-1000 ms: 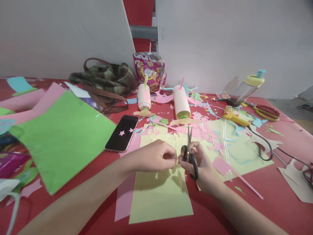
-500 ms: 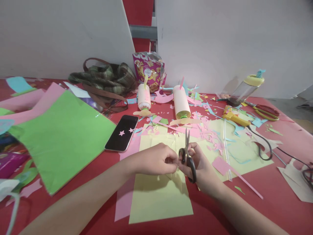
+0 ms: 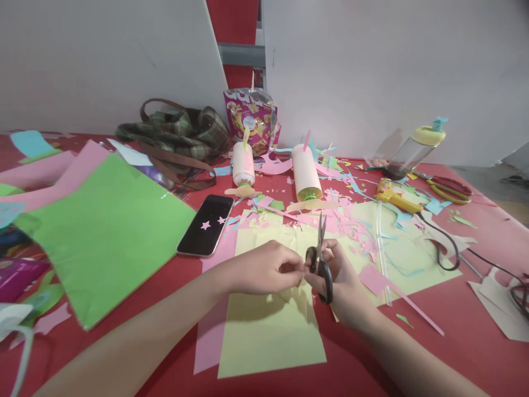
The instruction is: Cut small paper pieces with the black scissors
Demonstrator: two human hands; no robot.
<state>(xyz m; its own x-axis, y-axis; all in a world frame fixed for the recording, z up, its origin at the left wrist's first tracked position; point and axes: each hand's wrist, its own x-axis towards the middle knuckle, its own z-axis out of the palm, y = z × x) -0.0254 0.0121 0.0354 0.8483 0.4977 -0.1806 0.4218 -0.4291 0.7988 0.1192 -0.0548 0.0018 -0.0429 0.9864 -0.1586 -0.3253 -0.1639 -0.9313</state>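
My right hand (image 3: 341, 281) grips black-handled scissors (image 3: 321, 256), blades closed and pointing away from me. My left hand (image 3: 264, 270) is pinched shut right beside the scissor handles, fingertips meeting those of the right hand over something too small to make out. Both hands hover above a pale yellow paper sheet (image 3: 268, 331) on the red table (image 3: 454, 331). Behind them lie two pink paper-wrapped rolls (image 3: 306, 173) and a black phone (image 3: 206, 224) with pink paper stars on its screen.
A large green sheet (image 3: 103, 231) and pink sheets lie at left. A plaid bag (image 3: 177, 132) and a snack packet (image 3: 252, 118) stand at the back. At right are a yellow glue gun (image 3: 397, 199) with its cord, red-handled scissors (image 3: 448, 188), a bottle (image 3: 413, 151) and scattered paper scraps.
The scissors tipped slightly and moved a little right; both hands stayed joined over the yellow sheet, shifting only a little.
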